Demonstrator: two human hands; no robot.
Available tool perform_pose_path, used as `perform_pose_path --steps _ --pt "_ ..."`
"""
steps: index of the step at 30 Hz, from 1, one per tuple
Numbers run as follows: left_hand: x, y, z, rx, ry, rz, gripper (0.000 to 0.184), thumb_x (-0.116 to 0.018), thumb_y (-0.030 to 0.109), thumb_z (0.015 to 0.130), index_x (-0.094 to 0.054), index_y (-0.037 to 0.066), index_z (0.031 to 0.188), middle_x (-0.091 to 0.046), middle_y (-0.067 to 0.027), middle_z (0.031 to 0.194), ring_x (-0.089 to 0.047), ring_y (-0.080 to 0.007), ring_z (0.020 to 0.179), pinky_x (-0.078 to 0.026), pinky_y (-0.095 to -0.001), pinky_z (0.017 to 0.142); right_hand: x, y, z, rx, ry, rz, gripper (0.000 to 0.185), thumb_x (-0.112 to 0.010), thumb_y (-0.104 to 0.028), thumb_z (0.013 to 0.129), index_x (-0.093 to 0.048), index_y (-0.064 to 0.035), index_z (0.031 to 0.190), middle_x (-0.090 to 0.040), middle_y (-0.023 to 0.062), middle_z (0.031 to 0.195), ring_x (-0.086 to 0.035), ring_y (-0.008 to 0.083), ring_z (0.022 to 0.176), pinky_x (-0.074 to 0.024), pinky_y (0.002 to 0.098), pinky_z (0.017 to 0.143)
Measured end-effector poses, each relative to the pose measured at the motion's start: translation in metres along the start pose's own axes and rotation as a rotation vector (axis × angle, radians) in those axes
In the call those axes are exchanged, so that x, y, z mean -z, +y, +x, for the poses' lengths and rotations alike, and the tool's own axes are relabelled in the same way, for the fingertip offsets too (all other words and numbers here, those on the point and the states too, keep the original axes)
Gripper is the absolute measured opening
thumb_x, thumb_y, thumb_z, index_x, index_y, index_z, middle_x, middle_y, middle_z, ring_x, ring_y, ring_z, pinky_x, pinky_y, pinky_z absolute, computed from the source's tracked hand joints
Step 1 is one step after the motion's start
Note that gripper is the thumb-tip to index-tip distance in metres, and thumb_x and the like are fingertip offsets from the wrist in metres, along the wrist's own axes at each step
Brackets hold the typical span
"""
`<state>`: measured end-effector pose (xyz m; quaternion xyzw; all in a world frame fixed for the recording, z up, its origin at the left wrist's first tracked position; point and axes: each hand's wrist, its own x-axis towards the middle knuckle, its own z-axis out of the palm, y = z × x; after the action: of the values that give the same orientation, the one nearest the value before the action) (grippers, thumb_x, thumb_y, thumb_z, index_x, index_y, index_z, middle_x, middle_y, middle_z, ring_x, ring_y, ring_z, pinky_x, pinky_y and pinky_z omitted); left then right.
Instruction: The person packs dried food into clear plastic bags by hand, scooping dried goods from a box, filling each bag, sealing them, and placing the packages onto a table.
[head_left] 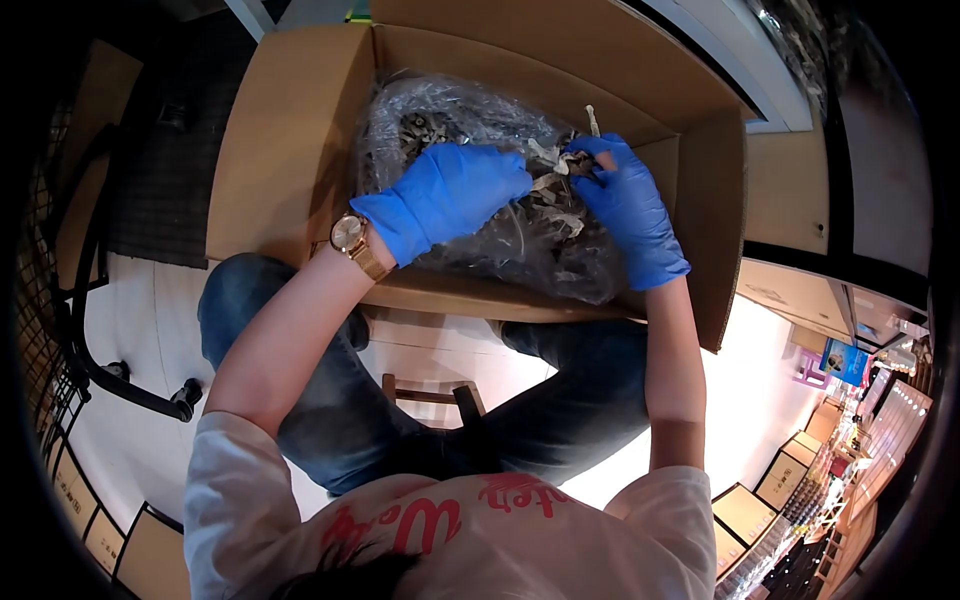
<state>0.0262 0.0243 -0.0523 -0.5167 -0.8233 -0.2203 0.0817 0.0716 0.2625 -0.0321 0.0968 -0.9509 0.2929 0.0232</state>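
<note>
Pale floor (140,320) stretches beneath a seated person's jeans (345,420) in the head camera's view, with goods (835,460) at right too small to make out. Dried, shrivelled strips (565,218) lie in a clear plastic bag (460,95) inside an open cardboard box (285,130), its far edge cropped. The blue-gloved right hand (630,205) grips some strips; the left hand (445,195) covers others, fingers bunched, and whether it holds any cannot be told.
</note>
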Motion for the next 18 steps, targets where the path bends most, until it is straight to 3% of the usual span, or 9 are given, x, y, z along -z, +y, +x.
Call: perform_pose_path --steps 4,9,13,15,18 --pt "0.006 -0.003 0.001 0.083 -0.112 -0.051 0.007 -0.056 0.014 0.085 -0.061 0.014 0.09 -0.06 -0.003 0.089 -0.063 -0.0224 0.077 -0.053 -0.0335 0.064 0.003 -0.014 -0.004 0.022 -0.129 0.006 0.033 -0.069 -0.013 0.078 -0.06 -0.0073 0.109 -0.057 0.0151 0.102 -0.061 0.0322 0.089 -0.0498 0.0377 0.077" --pt "0.005 -0.002 0.0 0.045 0.0 -0.054 0.006 -0.057 0.014 0.084 -0.061 0.013 0.088 -0.06 -0.0026 0.092 -0.064 -0.0223 0.077 -0.053 -0.0331 0.064 -0.001 -0.02 -0.004 0.039 -0.108 -0.402 0.032 -0.069 -0.019 0.079 -0.062 -0.0091 0.108 -0.057 0.0157 0.101 -0.06 0.032 0.091 -0.0505 0.0398 0.08" --pt "0.009 0.0 0.003 0.012 0.086 -0.051 0.007 -0.057 0.016 0.084 -0.061 0.014 0.089 -0.061 -0.0022 0.09 -0.064 -0.0222 0.074 -0.052 -0.033 0.062 -0.014 -0.023 -0.003 0.067 -0.147 -0.406 0.035 -0.071 -0.015 0.076 -0.061 -0.0086 0.109 -0.057 0.0158 0.099 -0.059 0.0334 0.091 -0.0505 0.0397 0.079" --pt "0.015 0.002 0.005 0.068 -0.068 -0.036 0.007 -0.058 0.018 0.084 -0.061 0.015 0.09 -0.063 -0.0021 0.087 -0.064 -0.022 0.072 -0.052 -0.0333 0.061 -0.014 -0.036 -0.002 0.134 -0.237 -0.083 0.043 -0.072 -0.01 0.075 -0.059 -0.0082 0.115 -0.058 0.0157 0.106 -0.059 0.0323 0.098 -0.0509 0.0384 0.083" --pt "0.013 -0.002 0.003 -0.022 0.055 -0.01 0.008 -0.059 0.02 0.085 -0.062 0.015 0.09 -0.063 -0.0031 0.083 -0.064 -0.0226 0.069 -0.052 -0.0338 0.059 -0.012 -0.051 -0.008 0.009 -0.259 0.128 0.052 -0.073 -0.008 0.075 -0.055 -0.0092 0.124 -0.057 0.0152 0.121 -0.057 0.03 0.109 -0.0501 0.0365 0.089"
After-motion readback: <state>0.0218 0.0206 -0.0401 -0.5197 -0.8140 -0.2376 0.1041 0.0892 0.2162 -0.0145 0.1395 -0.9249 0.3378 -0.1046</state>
